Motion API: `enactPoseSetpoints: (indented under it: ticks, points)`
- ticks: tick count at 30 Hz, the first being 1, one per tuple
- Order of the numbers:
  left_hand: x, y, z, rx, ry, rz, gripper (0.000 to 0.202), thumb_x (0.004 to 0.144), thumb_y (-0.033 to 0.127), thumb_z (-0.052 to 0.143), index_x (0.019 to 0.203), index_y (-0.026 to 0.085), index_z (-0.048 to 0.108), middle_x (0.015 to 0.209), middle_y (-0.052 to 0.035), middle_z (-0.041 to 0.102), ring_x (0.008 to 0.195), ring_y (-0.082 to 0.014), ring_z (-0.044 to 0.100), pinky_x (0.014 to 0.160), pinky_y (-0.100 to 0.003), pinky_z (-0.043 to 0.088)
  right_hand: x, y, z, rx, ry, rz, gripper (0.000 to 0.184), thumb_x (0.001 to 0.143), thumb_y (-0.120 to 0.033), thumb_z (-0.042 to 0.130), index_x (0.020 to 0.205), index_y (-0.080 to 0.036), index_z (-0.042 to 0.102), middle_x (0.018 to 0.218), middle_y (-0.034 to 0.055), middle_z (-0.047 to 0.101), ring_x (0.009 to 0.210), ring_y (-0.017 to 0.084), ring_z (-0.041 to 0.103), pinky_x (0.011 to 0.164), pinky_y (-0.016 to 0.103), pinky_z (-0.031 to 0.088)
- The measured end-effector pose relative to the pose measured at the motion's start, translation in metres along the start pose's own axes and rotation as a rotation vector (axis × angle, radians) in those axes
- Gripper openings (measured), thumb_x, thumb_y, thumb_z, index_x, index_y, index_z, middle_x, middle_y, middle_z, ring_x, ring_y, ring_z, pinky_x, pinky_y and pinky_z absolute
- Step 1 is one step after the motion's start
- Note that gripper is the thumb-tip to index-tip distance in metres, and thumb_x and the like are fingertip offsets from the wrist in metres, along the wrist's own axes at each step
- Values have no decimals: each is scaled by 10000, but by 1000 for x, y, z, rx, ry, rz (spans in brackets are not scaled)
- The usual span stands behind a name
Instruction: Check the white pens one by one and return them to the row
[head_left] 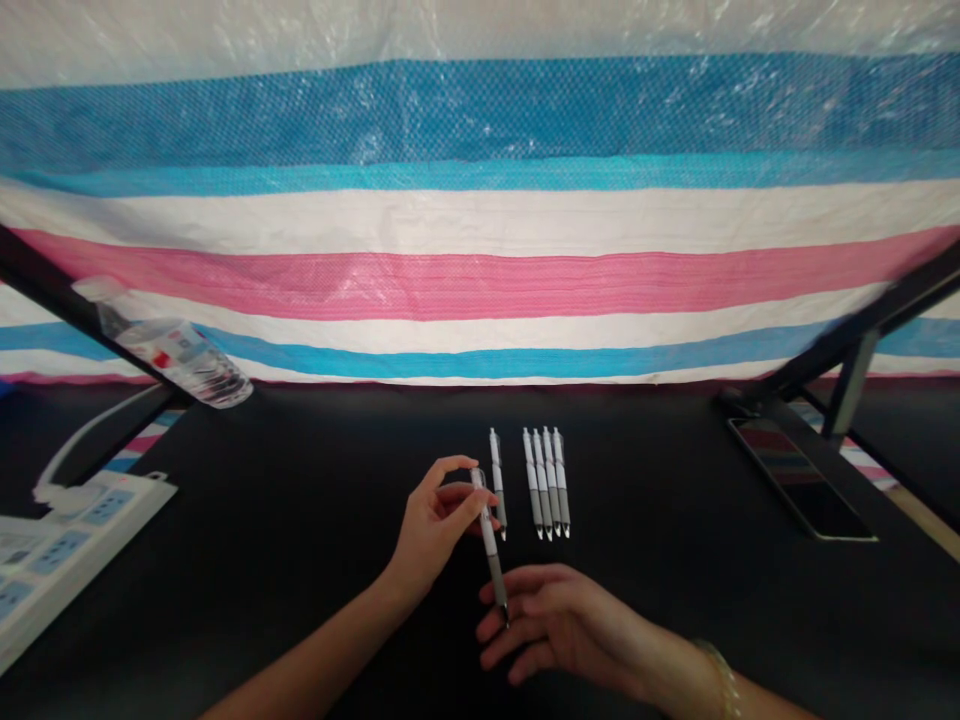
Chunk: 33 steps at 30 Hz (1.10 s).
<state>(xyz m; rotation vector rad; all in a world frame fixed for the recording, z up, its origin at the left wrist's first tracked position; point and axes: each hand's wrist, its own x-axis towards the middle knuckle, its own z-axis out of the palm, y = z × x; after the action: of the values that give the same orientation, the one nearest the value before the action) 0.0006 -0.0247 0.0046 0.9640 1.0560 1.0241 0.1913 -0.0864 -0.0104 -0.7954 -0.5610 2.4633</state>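
Observation:
My left hand (435,520) grips a white and grey pen (489,540) near its clicker end, with the tip pointing down toward me. Close below, my right hand (555,620) has its fingers apart around the pen's tip; whether they touch it I cannot tell. Just beyond the held pen, a single similar pen (496,470) lies on the black table, partly behind my left fingers. To its right, several matching pens (546,480) rest side by side in a row, tips toward me.
A smartphone (801,480) lies on the right of the black table (337,440). On the left are a white power strip (90,540) with a cable plugged in and a tilted clear plastic bottle (187,360). A striped plastic sheet (480,285) hangs behind, between dark slanted bars.

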Motion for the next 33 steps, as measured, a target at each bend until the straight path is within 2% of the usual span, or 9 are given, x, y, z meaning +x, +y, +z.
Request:
enactPoseSetpoints:
  ticks: [5, 10, 15, 21, 25, 30, 33]
  points:
    - [2, 1, 0, -23, 55, -2, 555, 797, 345, 792, 1242, 184, 502, 848, -71, 785, 641, -192, 739, 598, -271, 583, 0, 0, 2, -14, 14, -1, 408, 785, -235, 722, 1156, -66, 701, 1036, 171, 744, 932, 267, 729, 781, 330, 519]
    - [7, -3, -4, -34, 40, 4, 503, 788, 365, 801, 1164, 177, 526, 833, -68, 784, 633, -192, 739, 599, -277, 590, 0, 0, 2, -6, 11, 1, 389, 792, -210, 709, 1158, -79, 707, 1024, 158, 752, 926, 263, 735, 772, 315, 526]
    - [11, -5, -8, -28, 62, 14, 516, 813, 358, 783, 1220, 182, 520, 880, -66, 785, 645, -170, 735, 599, -252, 583, 1, 2, 0, -8, 1, -19, 361, 792, -199, 675, 1126, -69, 713, 1028, 175, 755, 928, 271, 738, 768, 316, 528]
    - [18, -2, -11, -20, 85, 30, 500, 802, 361, 790, 1186, 179, 527, 851, -65, 783, 638, -184, 738, 613, -278, 601, 1, 3, 1, -16, 10, -31, 396, 777, -215, 683, 1156, -100, 693, 1007, 159, 763, 882, 263, 747, 736, 316, 533]
    - [23, -1, -13, -4, 105, 42, 545, 805, 372, 779, 1239, 189, 507, 862, -54, 775, 655, -178, 741, 625, -272, 607, 0, 3, 3, -48, 21, -28, 398, 760, -221, 700, 1136, -92, 704, 985, 151, 762, 839, 240, 747, 734, 305, 530]
    - [41, 1, -16, 119, 110, 78, 542, 761, 390, 788, 1217, 213, 555, 876, -1, 693, 697, -184, 730, 594, -296, 628, -1, 4, 4, -86, 32, -38, 376, 759, -244, 698, 1091, -68, 724, 934, 151, 757, 792, 220, 740, 725, 293, 525]
    - [59, 2, -16, 288, 69, 149, 491, 754, 383, 764, 1186, 209, 607, 808, 32, 627, 626, -158, 685, 552, -303, 625, -2, 6, 3, -110, 21, -50, 355, 775, -236, 674, 1084, -70, 730, 919, 143, 756, 785, 209, 735, 728, 288, 524]
